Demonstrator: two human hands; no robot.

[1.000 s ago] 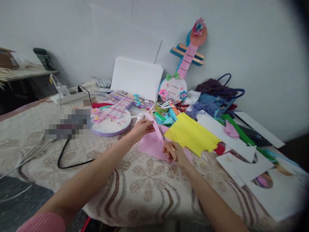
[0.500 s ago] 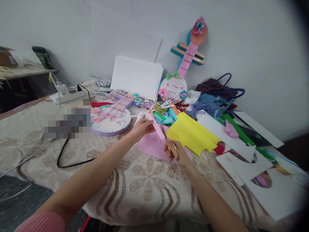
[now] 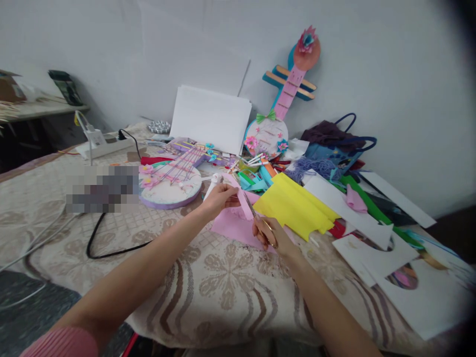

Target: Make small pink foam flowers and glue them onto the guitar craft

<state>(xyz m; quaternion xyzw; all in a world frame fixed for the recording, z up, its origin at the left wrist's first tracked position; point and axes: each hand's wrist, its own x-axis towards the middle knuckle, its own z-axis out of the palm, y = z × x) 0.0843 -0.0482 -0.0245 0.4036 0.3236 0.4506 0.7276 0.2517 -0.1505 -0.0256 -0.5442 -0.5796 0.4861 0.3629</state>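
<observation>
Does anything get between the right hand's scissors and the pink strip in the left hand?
Nothing visible does: the scissors in the right hand reach the edge of the pink strip. The yellow sheet lies off to the right.

The head camera looks forward and down over the nearby tablecloth (image 3: 230,285), facing the wall (image 3: 208,49); its right corners are dark, perhaps from the lens edge.

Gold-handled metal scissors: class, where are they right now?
In the head view, the scissors are just right of and below centre, in the right hand, at the edge of the narrow pale-pink strip in the left hand.
</observation>
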